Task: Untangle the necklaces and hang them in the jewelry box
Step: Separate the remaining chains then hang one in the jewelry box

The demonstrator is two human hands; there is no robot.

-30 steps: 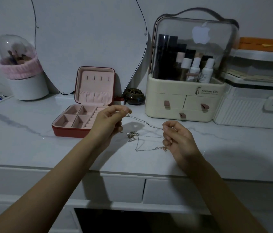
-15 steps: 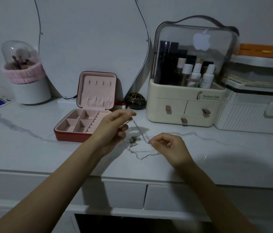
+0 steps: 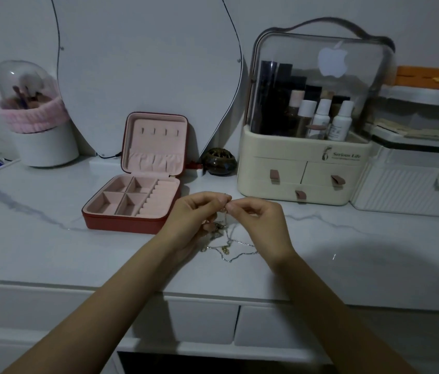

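Hands (image 3: 199,211) (image 3: 256,220) pinching thin silver necklaces (image 3: 229,247), velvety pink jewelry box (image 3: 134,203)

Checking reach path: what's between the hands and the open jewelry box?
Head view: only bare marble tabletop lies between the left hand and the jewelry box. The necklaces hang below both hands; right hand sits farther off.

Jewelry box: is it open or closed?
Open. The jewelry box lid stands upright, showing its pink compartments and hooks.
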